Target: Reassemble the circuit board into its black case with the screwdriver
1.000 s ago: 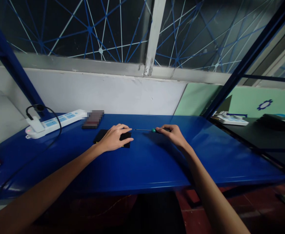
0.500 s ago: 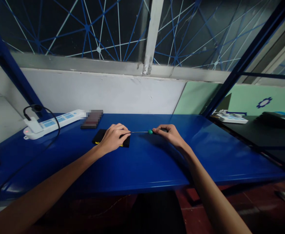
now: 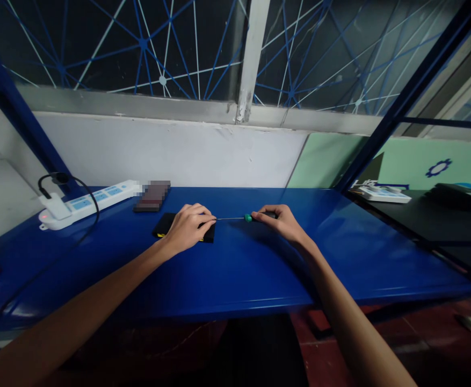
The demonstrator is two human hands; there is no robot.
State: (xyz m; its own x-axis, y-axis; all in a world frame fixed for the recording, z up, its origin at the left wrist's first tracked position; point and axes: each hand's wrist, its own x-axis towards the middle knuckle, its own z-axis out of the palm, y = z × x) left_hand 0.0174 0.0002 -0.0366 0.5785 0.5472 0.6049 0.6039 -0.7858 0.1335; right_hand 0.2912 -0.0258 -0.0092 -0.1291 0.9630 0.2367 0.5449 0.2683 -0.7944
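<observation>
My right hand (image 3: 279,220) is closed round the dark handle of a screwdriver (image 3: 248,217) with a green collar. Its thin metal shaft points left, level above the blue table. At the far end of the shaft, the thumb and fingers of my left hand (image 3: 190,226) pinch the tip, whose shape is hidden. Under and behind the left hand lies a flat black case (image 3: 163,223) with yellow marks on its front edge; the hand covers much of it.
A white power strip (image 3: 106,198) with a plugged-in charger (image 3: 55,207) and a black cable (image 3: 78,242) stands at the left. Beside it is a dark, pixelated flat object (image 3: 154,196). Blue posts (image 3: 374,145) frame the table (image 3: 227,279). A black table adjoins at right.
The view has shifted very slightly. Both hands and the screwdriver keep nearly the same pose.
</observation>
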